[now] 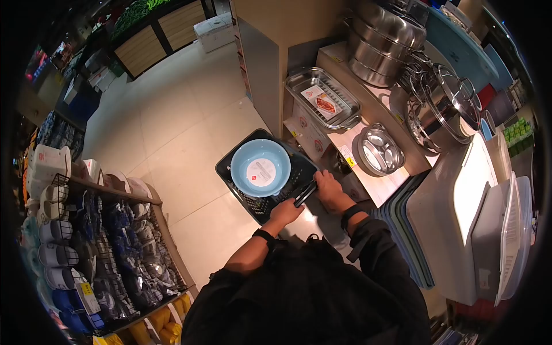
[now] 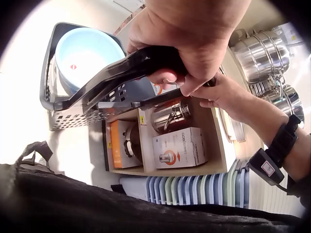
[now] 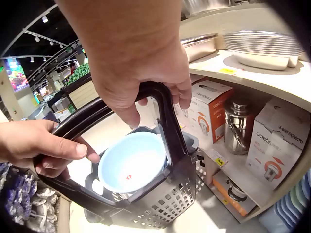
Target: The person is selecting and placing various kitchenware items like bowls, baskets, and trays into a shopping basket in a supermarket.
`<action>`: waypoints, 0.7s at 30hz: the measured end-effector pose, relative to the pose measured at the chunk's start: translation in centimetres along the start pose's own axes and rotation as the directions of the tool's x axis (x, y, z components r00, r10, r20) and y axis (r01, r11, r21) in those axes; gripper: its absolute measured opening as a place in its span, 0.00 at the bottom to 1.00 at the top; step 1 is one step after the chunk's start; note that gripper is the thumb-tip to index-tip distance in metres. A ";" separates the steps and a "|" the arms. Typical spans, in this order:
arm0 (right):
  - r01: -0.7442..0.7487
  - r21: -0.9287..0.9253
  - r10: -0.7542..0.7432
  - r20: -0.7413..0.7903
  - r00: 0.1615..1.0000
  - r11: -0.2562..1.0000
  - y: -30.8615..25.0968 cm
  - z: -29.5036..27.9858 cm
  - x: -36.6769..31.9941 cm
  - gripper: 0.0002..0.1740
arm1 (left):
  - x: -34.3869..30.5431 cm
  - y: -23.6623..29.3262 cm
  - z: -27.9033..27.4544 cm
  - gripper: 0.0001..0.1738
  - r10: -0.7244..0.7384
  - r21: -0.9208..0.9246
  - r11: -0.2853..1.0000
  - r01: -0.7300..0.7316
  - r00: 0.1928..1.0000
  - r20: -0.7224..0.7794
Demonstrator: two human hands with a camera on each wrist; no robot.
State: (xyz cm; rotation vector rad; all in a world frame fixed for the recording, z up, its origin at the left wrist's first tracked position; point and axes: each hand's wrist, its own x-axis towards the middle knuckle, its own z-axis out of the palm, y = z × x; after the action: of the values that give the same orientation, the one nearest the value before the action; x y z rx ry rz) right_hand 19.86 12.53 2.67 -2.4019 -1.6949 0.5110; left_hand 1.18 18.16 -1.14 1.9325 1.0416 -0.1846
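A dark grey shopping basket (image 1: 227, 167) with perforated walls is in front of the body in the head view. Inside it lies a light blue plastic basin (image 1: 238, 158) with a round white label on its bottom. My left hand (image 1: 286, 213) grips the basket's black handle (image 3: 80, 116), fingers curled round one end with the thumb along it. The right hand (image 1: 329, 188) holds the handle's other end, its fingers wrapped over the corner in the right wrist view. Both handle bars stand raised toward the body, slanting above the basin (image 2: 87, 56) in the left wrist view.
To the right, shelves carry a glass-like rectangular tray (image 1: 345, 118), stacked divided steel plates (image 1: 376, 155), a steamer pot (image 1: 382, 43) and boxed goods (image 3: 279, 145). Plastic basins and lids (image 1: 448, 201) stand nearer. At left is a rack of slippers (image 1: 57, 253). Tiled floor (image 1: 172, 132) lies between.
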 end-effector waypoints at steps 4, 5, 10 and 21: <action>0.020 -0.053 -0.018 0.038 0.999 0.998 -1.2 0.4 3.1 0.25 | 1.4 -1.4 -2.4 0.27 0.002 0.013 1.000 -0.002 1.000 -0.003; 0.028 -0.052 -0.026 0.046 0.999 0.998 -1.3 0.7 3.6 0.25 | 1.6 -1.8 -3.1 0.27 -0.007 0.008 1.000 0.007 1.000 -0.005; 0.077 -0.072 -0.077 0.004 0.997 0.994 -3.3 1.2 6.4 0.27 | 2.7 -3.6 -5.9 0.33 -0.025 -0.015 1.000 0.025 1.000 0.015; 0.303 0.022 -0.304 0.014 0.953 0.953 -4.2 1.3 12.7 0.22 | 5.9 -5.5 -10.8 0.32 -0.132 0.107 0.985 0.137 0.990 -0.054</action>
State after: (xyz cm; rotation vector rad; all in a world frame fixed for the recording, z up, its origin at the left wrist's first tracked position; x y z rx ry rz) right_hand 19.56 25.81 0.48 -2.0716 -2.0071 0.4975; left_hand -1.99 31.25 -1.37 1.9736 1.2169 -0.2796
